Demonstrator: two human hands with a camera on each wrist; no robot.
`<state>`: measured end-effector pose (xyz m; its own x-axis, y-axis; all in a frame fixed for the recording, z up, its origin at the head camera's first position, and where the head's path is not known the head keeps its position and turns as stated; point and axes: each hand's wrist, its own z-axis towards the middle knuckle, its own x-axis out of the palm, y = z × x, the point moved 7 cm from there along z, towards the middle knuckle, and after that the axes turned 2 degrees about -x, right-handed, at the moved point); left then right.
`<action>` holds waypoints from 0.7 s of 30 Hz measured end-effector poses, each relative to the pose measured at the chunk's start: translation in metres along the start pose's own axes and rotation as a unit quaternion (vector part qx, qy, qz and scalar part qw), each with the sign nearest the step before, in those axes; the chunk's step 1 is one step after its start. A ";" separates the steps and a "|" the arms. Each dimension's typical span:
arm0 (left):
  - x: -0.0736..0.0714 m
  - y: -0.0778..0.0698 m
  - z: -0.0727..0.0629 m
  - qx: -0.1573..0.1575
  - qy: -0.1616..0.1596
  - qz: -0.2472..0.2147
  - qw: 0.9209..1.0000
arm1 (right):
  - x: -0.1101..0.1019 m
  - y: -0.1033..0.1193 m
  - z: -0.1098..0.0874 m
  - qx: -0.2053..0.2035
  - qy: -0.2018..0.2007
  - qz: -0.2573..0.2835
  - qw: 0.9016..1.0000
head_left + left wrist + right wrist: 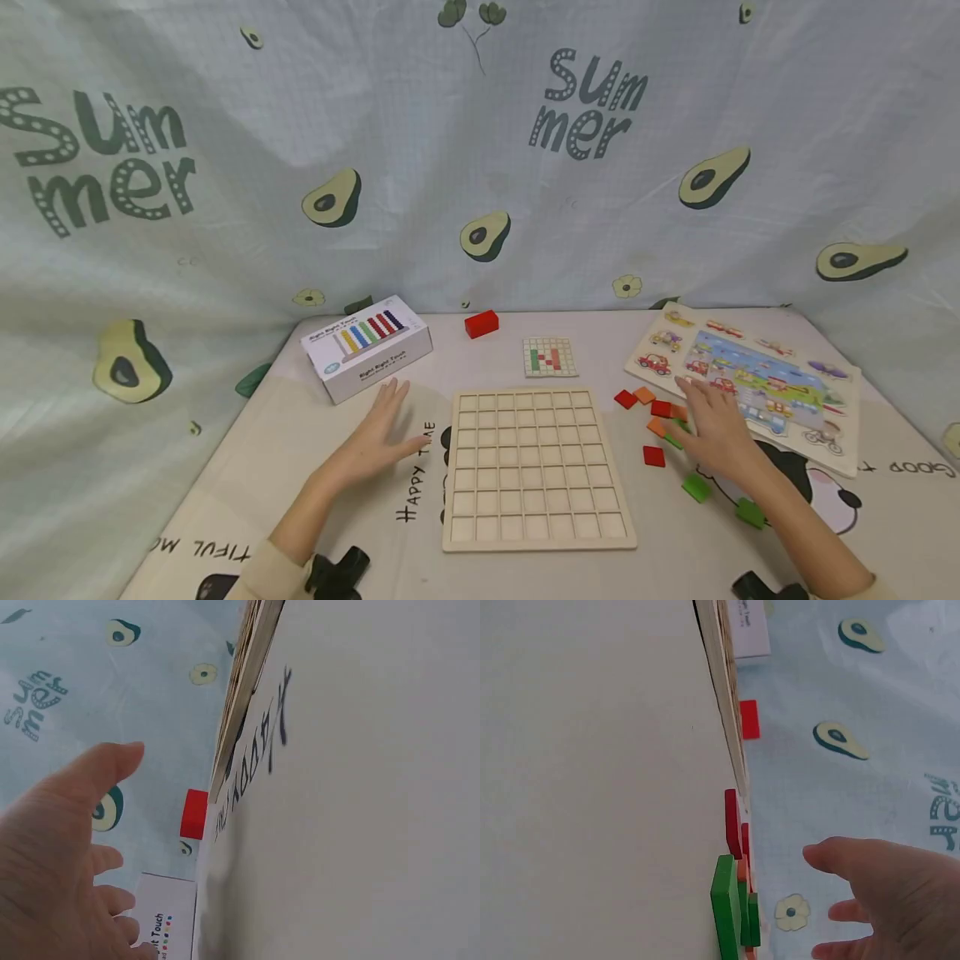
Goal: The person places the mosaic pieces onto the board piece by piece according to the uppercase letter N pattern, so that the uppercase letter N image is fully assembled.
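A wooden grid board (536,468) with square recesses lies in the middle of the table. Left of it my left hand (375,446) is held with fingers extended and thumb apart, holding nothing. My right hand (712,429) hovers over a loose group of square tiles, its fingers loosely spread and nothing gripped. Among those tiles are a red tile (654,456), an orange tile (644,395) and a green tile (696,487); the hand partly hides some. Behind the board sits a small pattern card (550,357) with green and red squares on a grid.
A white box (378,354) printed with coloured bars stands at the back left. Near the back edge is a red block (482,324). A wooden picture puzzle (750,375) with vehicles lies at the right. Printed cloth (420,150) hangs behind the table.
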<state>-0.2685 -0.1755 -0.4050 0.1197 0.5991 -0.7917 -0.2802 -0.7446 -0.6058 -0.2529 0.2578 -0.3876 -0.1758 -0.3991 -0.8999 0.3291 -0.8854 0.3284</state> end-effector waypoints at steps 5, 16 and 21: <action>0.012 0.003 0.001 0.007 0.020 -0.011 1.000 | 0.006 -0.007 -0.002 0.011 0.013 -0.001 1.000; 0.027 0.008 0.001 0.006 0.030 -0.027 0.999 | 0.018 -0.021 -0.008 0.057 0.014 0.011 0.998; 0.030 0.012 0.004 0.006 0.029 -0.027 0.999 | 0.018 -0.026 -0.008 0.072 0.025 0.011 0.997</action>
<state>-0.2723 -0.1655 -0.4352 0.1902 0.6202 -0.7610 -0.2830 -0.7077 -0.6474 -0.2571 0.2755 -0.4148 -0.1229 -0.4099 -0.9038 0.1960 -0.9028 0.3828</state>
